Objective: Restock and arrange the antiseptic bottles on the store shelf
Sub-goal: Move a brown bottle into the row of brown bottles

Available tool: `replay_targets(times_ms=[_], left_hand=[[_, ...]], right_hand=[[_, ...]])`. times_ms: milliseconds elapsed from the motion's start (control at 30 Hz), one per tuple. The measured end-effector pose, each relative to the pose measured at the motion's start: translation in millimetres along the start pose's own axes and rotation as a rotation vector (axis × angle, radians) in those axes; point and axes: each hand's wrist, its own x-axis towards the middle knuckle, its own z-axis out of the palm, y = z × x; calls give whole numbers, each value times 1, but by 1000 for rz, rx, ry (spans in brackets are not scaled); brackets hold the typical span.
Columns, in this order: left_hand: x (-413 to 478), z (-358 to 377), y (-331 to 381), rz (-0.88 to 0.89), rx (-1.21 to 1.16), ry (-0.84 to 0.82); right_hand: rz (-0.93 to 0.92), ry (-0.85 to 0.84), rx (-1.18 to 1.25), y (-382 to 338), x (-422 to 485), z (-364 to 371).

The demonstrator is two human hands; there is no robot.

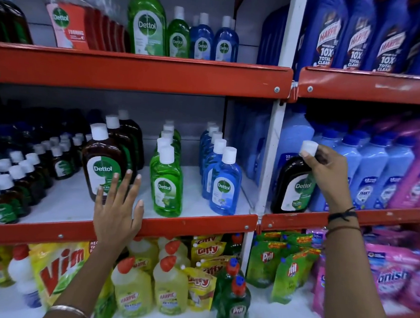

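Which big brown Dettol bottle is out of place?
The brown bottle gripped at the neck by the right hand: it stands in the right bay among pale blue bottles; the others stand left.

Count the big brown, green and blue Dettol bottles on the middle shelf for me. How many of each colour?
Counting by the white caps that show:
Big brown bottles: 4, three in a row plus the held brown bottle gripped by the right hand
Green bottles: 5
Blue bottles: 5
Total: 14
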Motion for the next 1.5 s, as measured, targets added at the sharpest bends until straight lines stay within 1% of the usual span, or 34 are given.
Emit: replay_targets(times_ms=[100,300,400,467,533,667,800,933,1133,1233,1500], left_hand=[[0,-2,-1,-19,-48,-21],[-2,-6,-7,-2,-93,-27],[-6,-11,-18,-28,-96,-27],[-8,-17,-30,-55,-94,-21],[-11,-23,-43,-71,-94,-14],[-11,-38,-73,-99,-85,0],[-7,-47,-101,-132,-71,9],[-8,-46,-127,-134,-75,-24],[-8,-40,-137,-111,-57,-46],[-8,-36,-140,-99,-66,-40],[-7,-32,-143,-91,-84,-31]], right_hand=[[-12,52,-3,-10,-12,3],[-54,293,-62,-55,-39,17],[-99,362,-134,-87,-49,23],[-111,380,-138,-107,-58,28],[-94,353,-101,-126,-68,35],[-59,217,-2,-157,-92,71],[-49,79,68,-184,-116,129],[-40,10,125,-207,-134,193],[-15,5,187,-226,-141,273],[-1,6,174,-225,-141,303],[46,-48,86,-204,-141,346]])
